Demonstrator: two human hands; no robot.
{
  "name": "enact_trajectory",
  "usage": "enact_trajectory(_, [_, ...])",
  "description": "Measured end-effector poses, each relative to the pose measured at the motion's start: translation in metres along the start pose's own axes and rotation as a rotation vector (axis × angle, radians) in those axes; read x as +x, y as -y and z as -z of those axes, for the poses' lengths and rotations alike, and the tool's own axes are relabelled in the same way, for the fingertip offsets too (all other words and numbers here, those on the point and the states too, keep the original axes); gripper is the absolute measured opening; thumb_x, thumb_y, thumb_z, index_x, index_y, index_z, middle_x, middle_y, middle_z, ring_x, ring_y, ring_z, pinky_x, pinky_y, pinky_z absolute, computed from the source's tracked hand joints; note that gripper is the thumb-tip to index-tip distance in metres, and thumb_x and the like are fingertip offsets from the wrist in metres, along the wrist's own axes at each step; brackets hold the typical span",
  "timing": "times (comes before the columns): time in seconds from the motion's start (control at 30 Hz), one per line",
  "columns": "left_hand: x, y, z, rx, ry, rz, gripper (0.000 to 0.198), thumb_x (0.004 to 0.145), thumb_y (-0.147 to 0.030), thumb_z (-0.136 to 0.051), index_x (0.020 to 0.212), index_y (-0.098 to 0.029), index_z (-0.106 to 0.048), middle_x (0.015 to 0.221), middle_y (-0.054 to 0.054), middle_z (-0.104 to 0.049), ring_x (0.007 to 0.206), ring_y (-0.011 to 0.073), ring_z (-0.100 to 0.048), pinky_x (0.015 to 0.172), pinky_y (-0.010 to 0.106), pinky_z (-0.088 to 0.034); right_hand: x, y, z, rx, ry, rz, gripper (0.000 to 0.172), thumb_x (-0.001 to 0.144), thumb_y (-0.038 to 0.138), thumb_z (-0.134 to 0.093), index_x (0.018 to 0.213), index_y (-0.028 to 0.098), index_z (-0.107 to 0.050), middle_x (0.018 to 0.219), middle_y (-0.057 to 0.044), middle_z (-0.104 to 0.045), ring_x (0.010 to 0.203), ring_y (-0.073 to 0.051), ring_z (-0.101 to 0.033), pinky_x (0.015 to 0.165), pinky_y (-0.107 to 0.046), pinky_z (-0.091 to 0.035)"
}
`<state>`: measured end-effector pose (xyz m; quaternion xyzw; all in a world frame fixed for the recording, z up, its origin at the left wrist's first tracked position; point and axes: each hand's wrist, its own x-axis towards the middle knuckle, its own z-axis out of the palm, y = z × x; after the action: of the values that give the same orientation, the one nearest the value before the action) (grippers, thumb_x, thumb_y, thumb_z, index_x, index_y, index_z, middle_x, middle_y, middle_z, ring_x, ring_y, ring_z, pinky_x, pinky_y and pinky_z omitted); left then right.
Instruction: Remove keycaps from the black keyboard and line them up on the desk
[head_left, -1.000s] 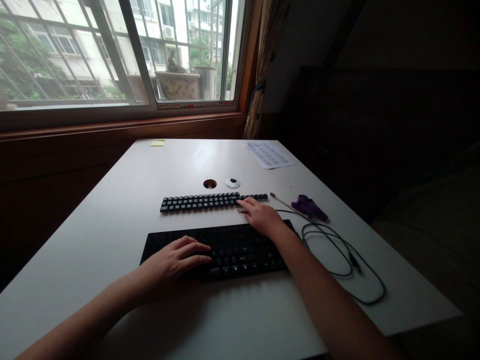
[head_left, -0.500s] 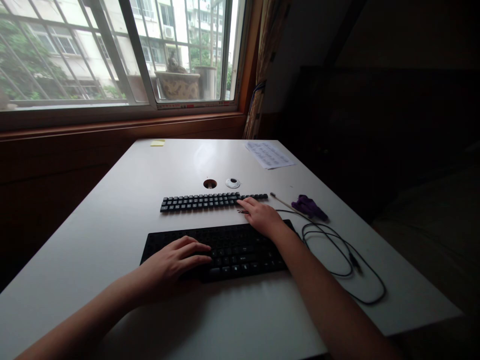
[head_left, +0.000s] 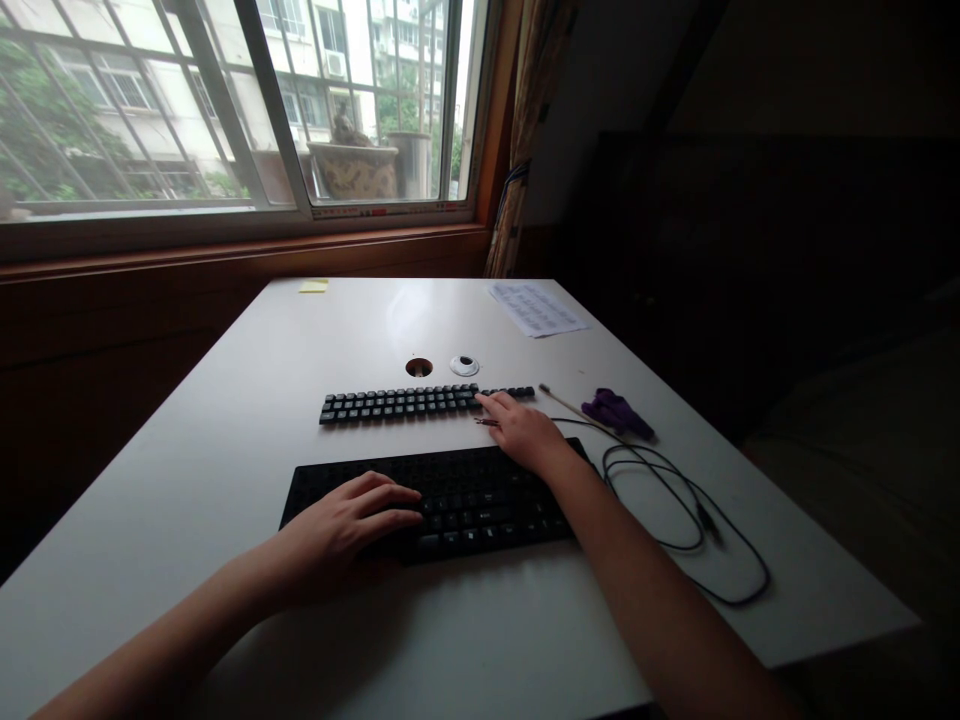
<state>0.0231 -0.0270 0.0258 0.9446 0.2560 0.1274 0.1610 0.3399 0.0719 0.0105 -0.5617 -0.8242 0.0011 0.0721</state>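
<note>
A black keyboard [head_left: 480,495] lies across the desk in front of me. Keycaps show on its lower right part, while its upper left part looks bare and dark. My left hand [head_left: 356,515] rests on its left half, fingers stretched out and a little apart. Behind the keyboard, loose black keycaps [head_left: 397,403] stand in rows. My right hand [head_left: 521,428] reaches over the keyboard's back edge, its fingertips closed at a keycap [head_left: 465,397] near the right end of these rows. A small metal tool [head_left: 486,422] sticks out beside its thumb; its other end is hidden.
On the white desk [head_left: 187,420], a black cable [head_left: 739,600] lies coiled at the right, near a thin brush [head_left: 562,402] and a purple cloth [head_left: 619,412]. Farther back are a cable hole [head_left: 419,368], its round cover [head_left: 464,366], printed sheets [head_left: 540,310] and yellow notes [head_left: 313,286].
The whole view has shifted very slightly. My right fingertips have moved a touch at the keycap rows; the left hand stays in place.
</note>
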Motion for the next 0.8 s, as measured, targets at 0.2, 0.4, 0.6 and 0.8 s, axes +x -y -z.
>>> enact_trajectory(0.2, [0.0, 0.0, -0.001, 0.004, -0.005, 0.003, 0.045, 0.09, -0.03, -0.064, 0.134, -0.027, -0.054, 0.139, 0.008, -0.055, 0.122, 0.0272, -0.049, 0.1, 0.045, -0.051, -0.002, -0.007, -0.002, 0.152, -0.218, 0.054, 0.046, 0.088, 0.018, -0.053, 0.134, 0.02, -0.053, 0.13, -0.01, -0.059, 0.107, -0.026, -0.062, 0.09, -0.035, -0.05])
enact_trajectory(0.4, [0.0, 0.002, -0.002, 0.007, -0.023, -0.015, 0.044, 0.091, -0.032, -0.063, 0.134, -0.027, -0.055, 0.138, 0.009, -0.056, 0.121, 0.0273, -0.05, 0.099, 0.046, -0.052, -0.005, -0.017, 0.008, 0.382, -0.446, 0.125, 0.021, 0.097, 0.026, -0.045, 0.098, 0.018, -0.064, 0.098, -0.01, -0.065, 0.095, -0.023, -0.062, 0.09, -0.036, -0.048])
enact_trajectory(0.6, [0.0, 0.003, -0.002, 0.008, -0.007, -0.005, 0.045, 0.091, -0.034, -0.063, 0.135, -0.028, -0.053, 0.139, 0.007, -0.055, 0.122, 0.0267, -0.049, 0.1, 0.045, -0.051, -0.019, -0.016, 0.037, 0.643, -0.46, -0.003, 0.037, 0.102, 0.04, -0.038, 0.089, 0.019, -0.065, 0.076, -0.004, -0.063, 0.071, -0.018, -0.061, 0.072, -0.031, -0.048])
enact_trajectory(0.8, [0.0, 0.003, -0.002, 0.008, -0.008, -0.007, 0.045, 0.091, -0.033, -0.063, 0.135, -0.028, -0.054, 0.139, 0.007, -0.055, 0.122, 0.0268, -0.049, 0.101, 0.046, -0.051, -0.036, -0.005, 0.056, 0.613, -0.479, -0.034, 0.043, 0.102, 0.043, -0.037, 0.078, 0.019, -0.062, 0.073, -0.003, -0.061, 0.069, -0.017, -0.058, 0.069, -0.03, -0.043])
